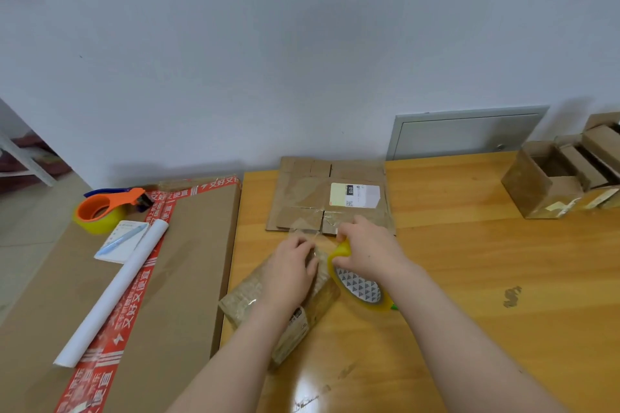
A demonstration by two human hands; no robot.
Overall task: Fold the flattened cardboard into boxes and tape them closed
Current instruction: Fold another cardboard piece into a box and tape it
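Note:
A small folded cardboard box [255, 292], shiny with clear tape, lies on the wooden table [469, 278] in front of me. My left hand [288, 271] rests on top of it, fingers curled over its far end. My right hand [365, 248] grips a yellow roll of clear tape [359, 288] just right of the box, and a strip of tape runs from the roll to the box's far end. A stack of flattened cardboard [328, 194] with a white label lies beyond my hands near the wall.
Folded boxes [550, 178] stand at the table's far right. To the left, a large flat carton [188, 261] with red printed tape carries an orange tape dispenser [104, 208], a white paper roll [114, 292] and a notepad with a blue pen [122, 238].

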